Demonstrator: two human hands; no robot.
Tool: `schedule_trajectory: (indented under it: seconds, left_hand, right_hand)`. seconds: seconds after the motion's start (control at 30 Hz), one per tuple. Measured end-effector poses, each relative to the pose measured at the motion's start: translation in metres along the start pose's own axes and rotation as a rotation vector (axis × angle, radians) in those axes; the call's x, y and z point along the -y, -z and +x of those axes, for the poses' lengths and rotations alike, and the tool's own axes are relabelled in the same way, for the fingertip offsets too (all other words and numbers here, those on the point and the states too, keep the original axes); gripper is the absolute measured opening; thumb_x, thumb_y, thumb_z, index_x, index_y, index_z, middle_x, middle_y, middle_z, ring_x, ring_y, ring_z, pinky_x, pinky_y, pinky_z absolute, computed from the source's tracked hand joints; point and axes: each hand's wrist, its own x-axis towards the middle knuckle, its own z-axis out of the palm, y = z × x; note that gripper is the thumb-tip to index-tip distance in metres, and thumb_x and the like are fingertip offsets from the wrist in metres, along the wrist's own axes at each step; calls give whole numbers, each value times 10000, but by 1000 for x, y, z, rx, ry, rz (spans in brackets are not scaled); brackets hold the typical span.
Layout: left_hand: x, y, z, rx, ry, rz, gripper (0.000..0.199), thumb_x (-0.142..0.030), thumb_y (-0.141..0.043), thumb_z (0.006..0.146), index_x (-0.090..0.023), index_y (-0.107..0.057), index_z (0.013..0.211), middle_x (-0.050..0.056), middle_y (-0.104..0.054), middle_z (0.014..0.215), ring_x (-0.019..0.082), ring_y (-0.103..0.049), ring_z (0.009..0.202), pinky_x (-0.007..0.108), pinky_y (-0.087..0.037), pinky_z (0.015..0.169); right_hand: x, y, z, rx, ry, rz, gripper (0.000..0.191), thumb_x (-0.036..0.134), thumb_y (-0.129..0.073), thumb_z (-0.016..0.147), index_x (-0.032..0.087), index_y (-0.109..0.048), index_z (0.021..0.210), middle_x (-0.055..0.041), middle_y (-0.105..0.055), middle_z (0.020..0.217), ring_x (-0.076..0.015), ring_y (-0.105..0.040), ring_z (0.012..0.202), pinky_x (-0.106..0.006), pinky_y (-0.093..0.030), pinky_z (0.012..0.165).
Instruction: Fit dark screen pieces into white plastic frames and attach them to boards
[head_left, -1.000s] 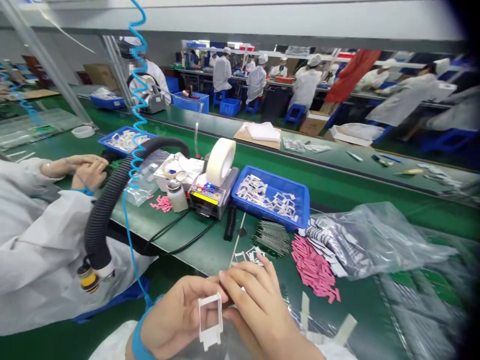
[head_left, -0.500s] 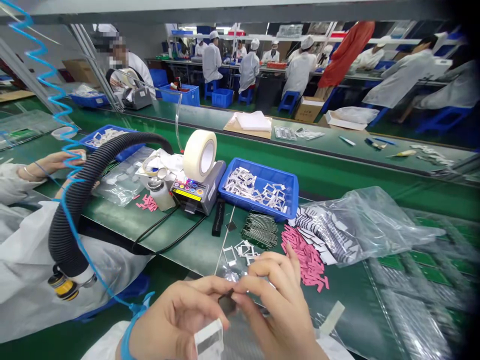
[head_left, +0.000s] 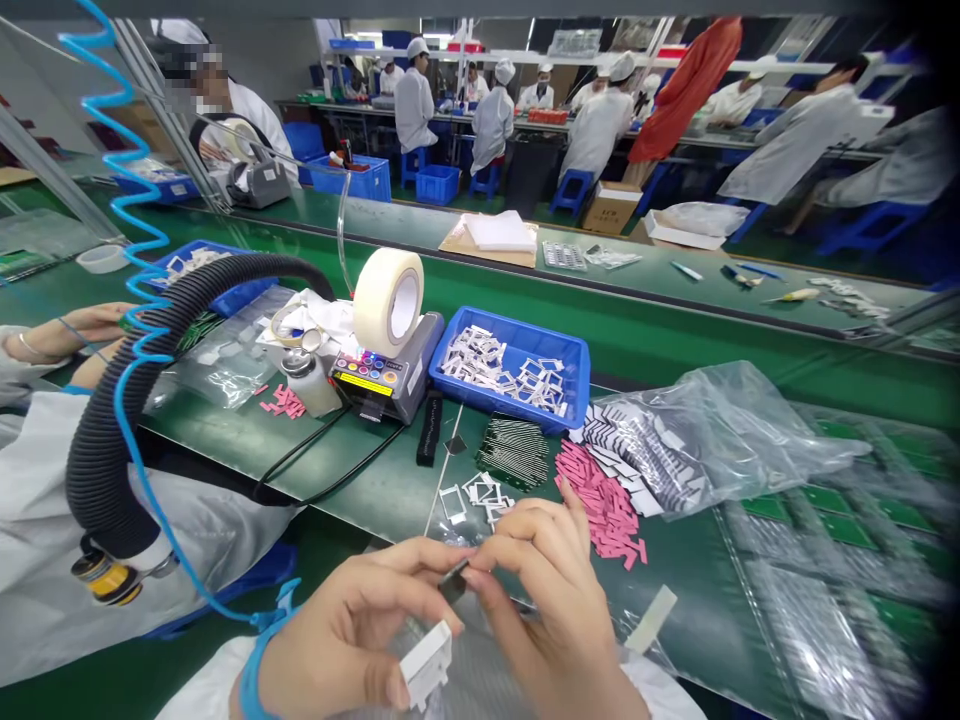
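Note:
My left hand [head_left: 345, 620], with a blue band at the wrist, is closed on a small white plastic frame [head_left: 426, 662] between thumb and a finger. Its index fingertip also meets a thin dark square piece [head_left: 454, 582]. My right hand [head_left: 551, 590] pinches that piece between thumb and index finger. Just beyond my hands lie several loose white frames [head_left: 487, 492] and a stack of thin green-edged boards [head_left: 514, 452]. A pile of pink strips [head_left: 600, 495] is near the right hand.
A blue tray [head_left: 510, 405] holds more white frames. Left of it stand a grey device [head_left: 390, 385], a tape roll [head_left: 388, 302] and a pump bottle [head_left: 311, 385]. A black hose [head_left: 97, 440] arches at left, near a co-worker's hand [head_left: 82, 330]. Plastic bags [head_left: 720, 430] lie at right.
The white frame in my left hand has turned, and its prongs now show underneath. The dark piece has tilted between my fingertips. The whole view has shifted slightly.

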Motion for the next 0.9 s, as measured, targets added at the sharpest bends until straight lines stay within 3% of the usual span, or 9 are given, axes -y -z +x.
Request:
schedule_trajectory:
  seconds: [0.6, 0.9]
  left_hand:
    - [7, 10, -1, -22, 14, -11, 333, -395, -759, 661, -272, -732, 969, 90, -555, 1219, 267, -463, 1191, 385, -328, 1016]
    - [5, 13, 0, -55, -2, 7, 316, -396, -760, 659, -276, -736, 951, 96, -566, 1208, 270, -465, 1193, 402, -318, 1018]
  right_hand:
    - [-2, -16, 2, 44, -56, 47, 127, 98, -494, 870, 219, -484, 831, 20, -518, 762, -159, -511, 792, -475, -148, 1033]
    - [-3, -25, 6, -10, -68, 50, 133, 104, -483, 867, 213, -519, 800, 21, -528, 753, -151, -510, 775, -465, -191, 1007]
